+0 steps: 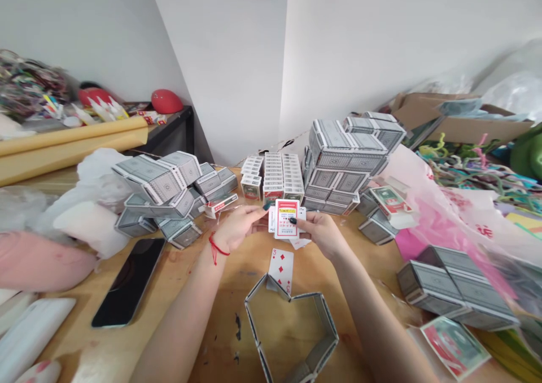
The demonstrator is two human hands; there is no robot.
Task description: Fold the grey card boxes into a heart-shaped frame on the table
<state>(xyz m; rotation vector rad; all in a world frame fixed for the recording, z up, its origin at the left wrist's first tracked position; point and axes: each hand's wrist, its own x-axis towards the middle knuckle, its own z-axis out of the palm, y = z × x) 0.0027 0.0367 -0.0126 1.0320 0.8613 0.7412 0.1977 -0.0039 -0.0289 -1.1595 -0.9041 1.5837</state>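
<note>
My left hand [244,225], with a red string bracelet at the wrist, pinches the left edge of a few playing cards [287,225]. From the other side my right hand [320,230] grips the same cards, its dark-nailed thumb lying across the front one. That front card has a red border with a yellow band. Below the hands a three of diamonds [281,264] lies face up on the wooden table [220,315]. Part of it is hidden by a heart-shaped ring of joined card pieces [325,321], which stands nearest me between my forearms.
Rows of card boxes [273,174] stand beyond my hands. Grey patterned card blocks are stacked at right [339,162] and left [156,179]. A black phone [129,284] lies left. Opened card packs [455,346] and pink plastic [478,213] lie right.
</note>
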